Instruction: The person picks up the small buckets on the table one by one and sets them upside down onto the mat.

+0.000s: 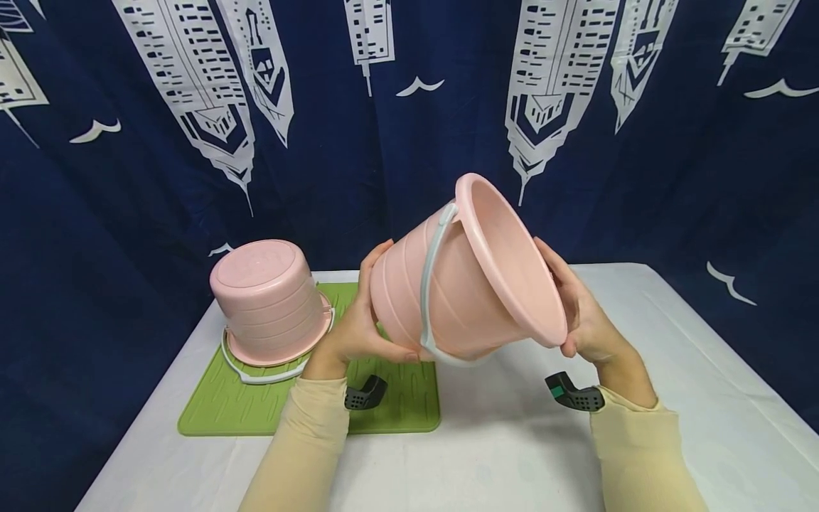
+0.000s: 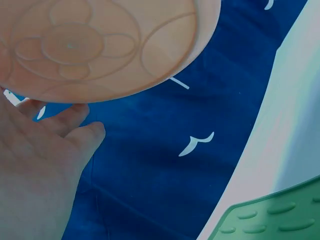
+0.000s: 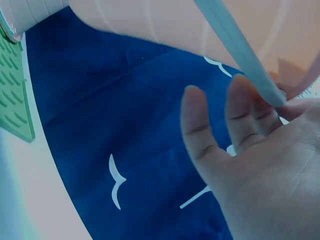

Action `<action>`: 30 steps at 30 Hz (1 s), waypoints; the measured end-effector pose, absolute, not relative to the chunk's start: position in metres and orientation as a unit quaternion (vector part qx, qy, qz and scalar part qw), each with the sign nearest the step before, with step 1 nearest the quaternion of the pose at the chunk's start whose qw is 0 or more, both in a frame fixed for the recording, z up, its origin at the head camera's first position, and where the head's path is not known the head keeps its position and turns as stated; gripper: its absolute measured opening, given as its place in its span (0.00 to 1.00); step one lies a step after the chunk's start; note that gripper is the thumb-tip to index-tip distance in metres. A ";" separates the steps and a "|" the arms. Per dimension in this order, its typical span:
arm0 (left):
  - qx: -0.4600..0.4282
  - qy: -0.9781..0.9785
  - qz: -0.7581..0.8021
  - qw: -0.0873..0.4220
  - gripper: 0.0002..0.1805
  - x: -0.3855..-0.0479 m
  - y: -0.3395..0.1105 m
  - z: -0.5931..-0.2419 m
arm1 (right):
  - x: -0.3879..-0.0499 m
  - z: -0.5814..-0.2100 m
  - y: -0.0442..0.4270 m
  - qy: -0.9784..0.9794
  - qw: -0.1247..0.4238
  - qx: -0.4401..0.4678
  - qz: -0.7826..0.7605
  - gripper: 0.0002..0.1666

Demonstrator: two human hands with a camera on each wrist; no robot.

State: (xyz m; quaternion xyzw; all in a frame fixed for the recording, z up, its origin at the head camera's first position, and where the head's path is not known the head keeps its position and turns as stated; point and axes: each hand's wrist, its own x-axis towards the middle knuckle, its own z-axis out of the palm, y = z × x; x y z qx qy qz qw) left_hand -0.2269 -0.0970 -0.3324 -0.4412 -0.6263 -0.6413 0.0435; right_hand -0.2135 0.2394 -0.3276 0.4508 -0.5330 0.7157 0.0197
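Observation:
A pink bucket (image 1: 473, 299) is held up in the air, tilted on its side, with its open mouth facing right and toward me. My left hand (image 1: 358, 327) grips the base end, thumb below and fingers at the far side; the left wrist view shows the bucket's round bottom (image 2: 70, 45) with a raised petal pattern. At the rim, my right hand (image 1: 589, 320) holds the bucket from the right; its far fingers are partly hidden by the rim. A pale blue-grey handle (image 1: 427, 277) hangs along the bucket's side, and in the right wrist view it runs close to the right fingers (image 3: 242, 107).
A second pink bucket (image 1: 265, 299) stands upside down on a green ridged mat (image 1: 237, 405), its handle (image 1: 275, 375) lying around the front. The mat lies on the left of a white table (image 1: 499, 455). Behind hangs a dark blue curtain (image 1: 441, 142) with white prints.

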 end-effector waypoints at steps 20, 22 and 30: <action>-0.422 -0.664 -0.610 0.096 0.78 -0.224 -0.117 -0.323 | -0.206 -0.312 0.276 -0.606 0.125 0.413 0.669 0.77; -0.425 -0.667 -0.605 0.093 0.78 -0.225 -0.118 -0.323 | -0.206 -0.312 0.277 -0.604 0.132 0.415 0.668 0.76; -0.437 -0.683 -0.578 0.091 0.79 -0.227 -0.117 -0.323 | -0.203 -0.310 0.276 -0.598 0.167 0.426 0.658 0.66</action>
